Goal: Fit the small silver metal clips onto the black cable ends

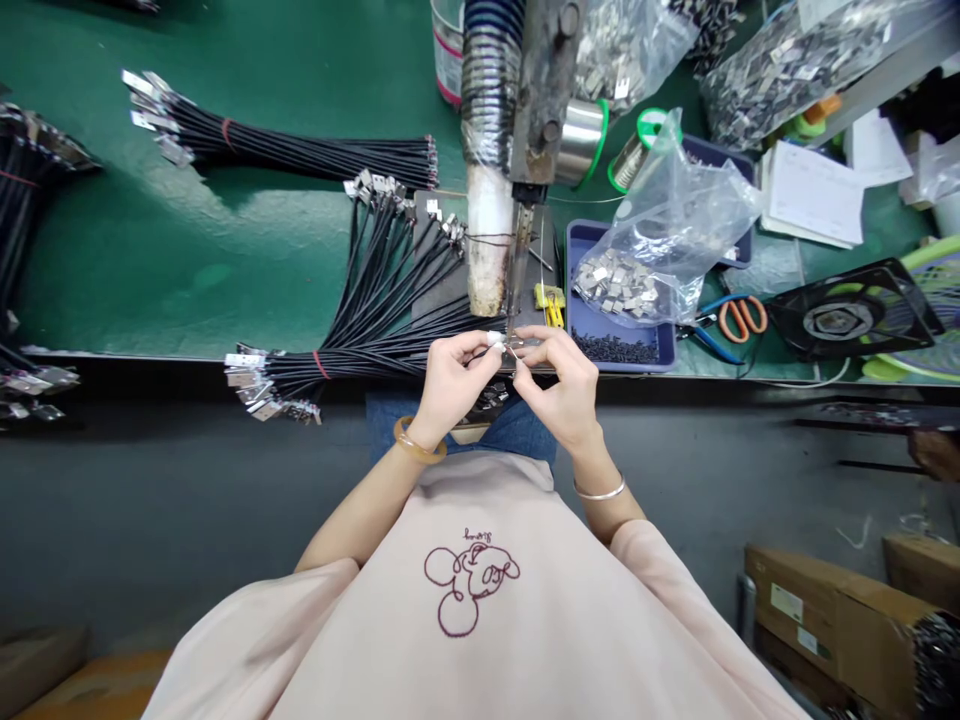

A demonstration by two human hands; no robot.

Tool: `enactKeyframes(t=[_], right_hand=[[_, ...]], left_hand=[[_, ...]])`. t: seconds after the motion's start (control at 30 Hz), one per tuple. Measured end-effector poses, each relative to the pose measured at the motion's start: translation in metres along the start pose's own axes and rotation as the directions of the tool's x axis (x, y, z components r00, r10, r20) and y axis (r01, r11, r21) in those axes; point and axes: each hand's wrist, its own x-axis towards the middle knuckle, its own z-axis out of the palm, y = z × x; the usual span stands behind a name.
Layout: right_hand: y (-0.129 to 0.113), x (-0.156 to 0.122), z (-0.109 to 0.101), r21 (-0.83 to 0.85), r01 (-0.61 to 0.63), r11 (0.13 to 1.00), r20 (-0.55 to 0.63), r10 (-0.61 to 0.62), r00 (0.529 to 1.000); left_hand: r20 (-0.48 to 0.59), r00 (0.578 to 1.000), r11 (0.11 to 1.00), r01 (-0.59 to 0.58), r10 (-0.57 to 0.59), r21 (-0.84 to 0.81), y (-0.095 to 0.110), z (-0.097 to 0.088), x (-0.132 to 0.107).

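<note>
Green matting covers the table (187, 250), which runs left to right with its near edge just in front of the seated person. From the head camera, both hands meet at that near edge, under the tip of a soldering fixture (517, 150) that hangs down from the far side. The left hand (450, 385) pinches the end of a black cable (420, 350) whose long axis runs leftward along the table edge toward a bundle of cables (352, 365) tied with a red band. The right hand (562, 385) is closed, fingertips on a small metal connector (514, 345) just right of the left thumb; the two hands nearly touch, so neither is clearly nearer. To the right sits a blue tray (592, 345) holding a plastic bag of metal shells (622, 280), with orange-handled scissors (739, 318) beyond.
</note>
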Motion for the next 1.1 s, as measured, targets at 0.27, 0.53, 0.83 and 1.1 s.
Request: enactKeyframes(t=[0.27, 0.53, 0.83, 1.1], right_hand=[[0.0, -0.002, 0.0, 0.032, -0.02, 0.999, -0.008, 0.02, 1.0], [0.001, -0.002, 0.001, 0.04, -0.06, 0.997, -0.002, 0.06, 0.998], [-0.002, 0.0, 0.0, 0.023, -0.052, 0.998, -0.021, 0.052, 0.998], [0.001, -0.004, -0.002, 0.072, -0.112, 0.991, -0.018, 0.113, 0.993]], left_hand=[[0.001, 1.0, 0.999, 0.002, -0.002, 0.039, -0.005, -0.001, -0.002], [-0.017, 1.0, 1.0, 0.015, -0.014, 0.015, -0.003, 0.001, -0.001], [-0.021, 0.999, 0.999, -0.031, 0.032, 0.027, 0.005, 0.001, 0.0], [-0.001, 0.995, 0.985, -0.1, 0.101, 0.142, 0.0, 0.0, -0.007]])
